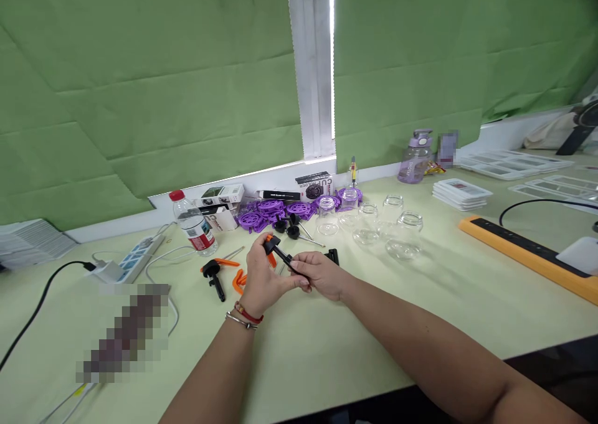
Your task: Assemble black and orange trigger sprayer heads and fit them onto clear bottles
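Both hands are on a black sprayer-like pump head (282, 253) with a straight stem and an orange part at its top. My left hand (262, 277) is closed around the top end. My right hand (322, 273) grips the lower end of the stem, its thumb along it; the fingers hide that end. A similar black pump head with an orange lever (215, 277) lies on the table to the left. Between it and my left hand is a loose orange lever piece (239, 282). Just behind my right hand lies a black part (333, 256), partly hidden.
Several clear glass jars (367, 225) stand right of centre. Purple wheel-shaped parts (271, 211) and boxes (222, 193) line the back. A water bottle (194, 225) stands left, near a white power strip (142, 254). An orange-black power strip (523, 253) lies right.
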The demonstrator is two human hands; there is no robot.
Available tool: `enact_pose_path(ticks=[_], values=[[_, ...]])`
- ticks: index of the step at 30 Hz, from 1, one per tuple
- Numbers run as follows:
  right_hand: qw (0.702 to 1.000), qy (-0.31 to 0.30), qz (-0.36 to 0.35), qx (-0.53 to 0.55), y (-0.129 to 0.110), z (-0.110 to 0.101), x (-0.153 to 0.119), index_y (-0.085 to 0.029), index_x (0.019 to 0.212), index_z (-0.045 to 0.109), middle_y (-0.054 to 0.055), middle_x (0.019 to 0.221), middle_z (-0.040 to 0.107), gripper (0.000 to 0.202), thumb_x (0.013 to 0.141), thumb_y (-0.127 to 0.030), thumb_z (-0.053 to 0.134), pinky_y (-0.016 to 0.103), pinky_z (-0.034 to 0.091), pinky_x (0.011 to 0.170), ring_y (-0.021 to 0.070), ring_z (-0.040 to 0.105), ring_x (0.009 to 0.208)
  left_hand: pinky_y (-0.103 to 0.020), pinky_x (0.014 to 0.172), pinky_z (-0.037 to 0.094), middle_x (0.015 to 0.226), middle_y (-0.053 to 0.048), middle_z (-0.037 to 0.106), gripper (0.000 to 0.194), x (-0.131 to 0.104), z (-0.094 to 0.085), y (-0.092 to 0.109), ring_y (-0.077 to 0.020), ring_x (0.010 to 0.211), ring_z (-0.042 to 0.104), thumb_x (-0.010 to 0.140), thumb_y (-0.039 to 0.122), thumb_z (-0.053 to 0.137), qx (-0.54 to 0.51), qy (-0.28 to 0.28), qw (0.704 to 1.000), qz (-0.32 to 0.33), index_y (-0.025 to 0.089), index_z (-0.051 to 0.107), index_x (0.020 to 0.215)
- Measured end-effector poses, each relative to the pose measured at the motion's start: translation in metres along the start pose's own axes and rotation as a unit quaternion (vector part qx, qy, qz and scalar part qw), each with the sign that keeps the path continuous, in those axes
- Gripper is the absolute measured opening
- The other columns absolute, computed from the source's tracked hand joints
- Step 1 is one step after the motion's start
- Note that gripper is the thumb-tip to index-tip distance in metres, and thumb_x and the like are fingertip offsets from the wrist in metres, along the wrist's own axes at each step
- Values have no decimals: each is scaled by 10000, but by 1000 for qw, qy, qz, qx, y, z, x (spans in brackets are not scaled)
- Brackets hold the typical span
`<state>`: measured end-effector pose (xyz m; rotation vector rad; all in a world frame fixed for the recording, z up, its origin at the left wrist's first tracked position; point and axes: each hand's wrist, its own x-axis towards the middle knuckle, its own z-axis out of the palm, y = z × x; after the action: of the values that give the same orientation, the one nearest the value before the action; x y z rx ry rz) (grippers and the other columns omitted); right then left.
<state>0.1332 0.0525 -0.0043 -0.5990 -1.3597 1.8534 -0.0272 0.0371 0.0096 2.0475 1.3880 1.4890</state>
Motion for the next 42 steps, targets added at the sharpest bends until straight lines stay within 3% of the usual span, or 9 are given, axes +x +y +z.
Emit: enact_pose_path(ticks=[5, 13, 22, 29, 36, 42], values=[[1000, 12, 15, 14, 4, -2, 1, -145, 668, 535, -47, 547, 497, 350, 723, -464, 666, 219, 262, 444, 44, 343, 422, -476, 1024, 288, 1269, -153, 419, 1063, -3, 5, 2, -350, 1210, 388, 309, 348, 875, -23, -14, 1000, -10, 165, 406, 1245], [998, 28, 45, 24, 4, 1, -1, -131, 660, 553, -13, 610, 532, 373, 704, -480, 678, 210, 277, 472, 64, 409, 504, -557, 1041, 212, 1394, -215, 261, 1159, -9, 16, 3, -396, 1307, 221, 414, 361, 799, 116, -45, 992, 16, 130, 209, 1386], [999, 24, 31, 35, 9, -1, 1, -122, 639, 572, -11, 589, 541, 364, 691, -456, 706, 230, 350, 586, 79, 450, 554, -520, 1020, 266, 1301, -169, 335, 995, -11, 20, 16, -367, 1238, 311, 473, 302, 720, 142, -43, 989, 1, 172, 300, 1366], [996, 16, 59, 58, 7, -1, 0, -127, 642, 572, -17, 587, 539, 371, 683, -468, 711, 224, 334, 541, 73, 439, 526, -531, 985, 296, 1300, -164, 306, 1040, -13, 21, 12, -400, 1242, 290, 437, 417, 756, 137, -68, 988, -26, 195, 334, 1361], [998, 13, 42, 45, 9, -1, 1, -106, 645, 600, -5, 576, 556, 368, 686, -453, 715, 227, 350, 573, 77, 464, 537, -510, 962, 331, 1195, -151, 389, 887, -15, 23, 12, -372, 1172, 368, 503, 339, 713, 195, -50, 980, -1, 186, 397, 1318], [998, 14, 43, 38, 7, -1, 1, -109, 662, 613, 0, 581, 568, 369, 675, -462, 719, 231, 361, 577, 88, 479, 550, -514, 961, 330, 1233, -147, 378, 919, -15, 20, 14, -369, 1166, 380, 501, 342, 716, 188, -52, 981, 7, 208, 368, 1341]])
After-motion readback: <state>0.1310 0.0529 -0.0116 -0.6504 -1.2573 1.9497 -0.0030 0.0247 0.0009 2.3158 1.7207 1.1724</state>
